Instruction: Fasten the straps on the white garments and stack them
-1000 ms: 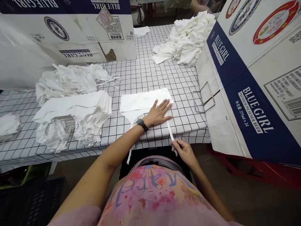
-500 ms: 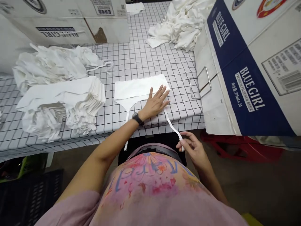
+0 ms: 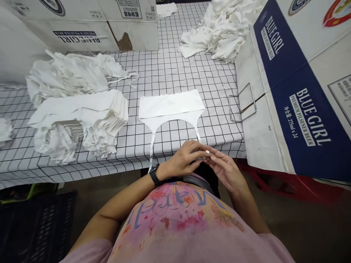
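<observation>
White flat cloth piece with a curved cut-out and two long narrow straps (image 3: 172,104) lies on the white-and-black checked tablecloth (image 3: 170,67), near the front edge, straps toward the person. Left strap, a thin white cloth strip (image 3: 151,150), runs over the table edge, loose. Right strap, matching white strip (image 3: 197,134), runs down to both hands.

Right hand (image 3: 227,170): thumb and fingertips pinched together on a small white bit of the right strap. Left hand (image 3: 188,157): fingers bent over the same strap, tips meeting the right hand's; whether it grips, cannot tell, fingers cover the spot. Black wristwatch (image 3: 155,174) on left wrist.

Left of the cloth piece: neat stack of layered white cloth pieces (image 3: 106,104), straps bunched in front; behind it, loose white cloth heap (image 3: 68,75). Far right on table: bigger tangled white cloth heap (image 3: 219,34). White-and-navy printed cardboard on the right (image 3: 290,73), bent metal wire frame (image 3: 253,96) by its near face. White printed cardboard box (image 3: 82,25) back left.
</observation>
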{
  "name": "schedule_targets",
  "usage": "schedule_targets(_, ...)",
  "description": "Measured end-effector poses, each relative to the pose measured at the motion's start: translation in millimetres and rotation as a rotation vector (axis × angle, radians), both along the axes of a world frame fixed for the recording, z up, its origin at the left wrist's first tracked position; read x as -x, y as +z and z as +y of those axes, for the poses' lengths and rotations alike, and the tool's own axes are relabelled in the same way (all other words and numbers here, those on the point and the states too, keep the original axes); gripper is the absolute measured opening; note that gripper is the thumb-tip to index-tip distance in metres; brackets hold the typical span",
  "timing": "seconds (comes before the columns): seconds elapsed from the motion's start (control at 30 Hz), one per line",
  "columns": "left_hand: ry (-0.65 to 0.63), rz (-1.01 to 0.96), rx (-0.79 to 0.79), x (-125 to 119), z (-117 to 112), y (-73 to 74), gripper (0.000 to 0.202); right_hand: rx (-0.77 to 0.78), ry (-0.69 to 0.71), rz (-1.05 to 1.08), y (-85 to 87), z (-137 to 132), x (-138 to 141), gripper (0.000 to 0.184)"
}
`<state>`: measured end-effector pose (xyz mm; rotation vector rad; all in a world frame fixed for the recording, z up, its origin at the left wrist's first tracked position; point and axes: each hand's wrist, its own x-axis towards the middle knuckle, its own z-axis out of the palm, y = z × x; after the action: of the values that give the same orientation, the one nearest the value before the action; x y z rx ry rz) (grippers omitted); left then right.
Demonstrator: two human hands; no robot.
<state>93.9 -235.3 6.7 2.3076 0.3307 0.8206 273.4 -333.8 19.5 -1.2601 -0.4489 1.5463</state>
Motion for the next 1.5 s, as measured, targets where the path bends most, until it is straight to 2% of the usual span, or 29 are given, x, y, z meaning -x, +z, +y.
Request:
schedule_targets(0.13, -0.046, 0.080, -0.061, 6.0, 7.5, 2.0, 0.032, 0.021, 0.062, 0.022, 3.1, 2.9, -2.8, 0.041)
schedule_targets(0.23, -0.099, 0.184, -0.199, 11.1, 10.9, 4.5, 0.038, 0.036, 0.089, 0.083, 3.0, 4.2, -4.8, 0.040)
schedule_targets(0.33, -0.098, 0.216, -0.286, 12.7, 12.6, 3.1, 0.036, 0.056, 0.114, 0.129, 2.0, 5.8, -7.4, 0.040)
schedule_targets(0.53, -0.062, 0.090, -0.179, 10.7, 16.0, 0.2, 0.021, 0.069, 0.126, 0.130, 3.3, 10.3, -9.3, 0.043)
schedule_targets(0.63, 0.005, -0.042, 0.023, 9.1, 14.7, 4.0, 0.017, 0.051, 0.158, 0.078, 2.7, 10.9, -7.8, 0.043)
schedule_targets(0.7, 0.120, -0.096, 0.281, 7.8, 13.4, 8.5, 0.019, 0.039, 0.203, -0.067, 2.5, 11.8, -6.7, 0.042)
schedule_targets(0.8, 0.284, -0.064, 0.742, 5.7, 15.4, 14.8, 0.026, -0.011, 0.223, -0.450, 4.0, 17.7, -4.8, 0.039)
schedule_targets(0.9, 0.320, -0.080, 1.093, 3.6, 22.4, 16.8, 0.035, -0.175, 0.139, -0.772, 5.4, 30.4, -1.1, 0.033)
schedule_targets(1.0, 0.304, -0.129, 1.239, 1.9, 29.1, 16.7, 0.040, -0.251, 0.134, -0.798, 3.4, 44.7, 3.8, 0.033)
schedule_targets(1.13, 0.306, -0.152, 1.225, 1.3, 33.6, 19.2, 0.040, -0.177, 0.183, -0.667, 1.5, 56.8, 10.2, 0.033)
schedule_targets(1.33, 0.325, -0.158, 1.142, 4.9, 38.6, 21.4, 0.038, -0.190, 0.175, -0.619, 5.8, 67.2, 17.1, 0.029)
schedule_targets(1.5, 0.433, -0.002, 0.866, 9.6, 48.0, 20.6, 0.027, -0.150, 0.199, -0.519, 3.9, 77.8, 18.2, 0.034)
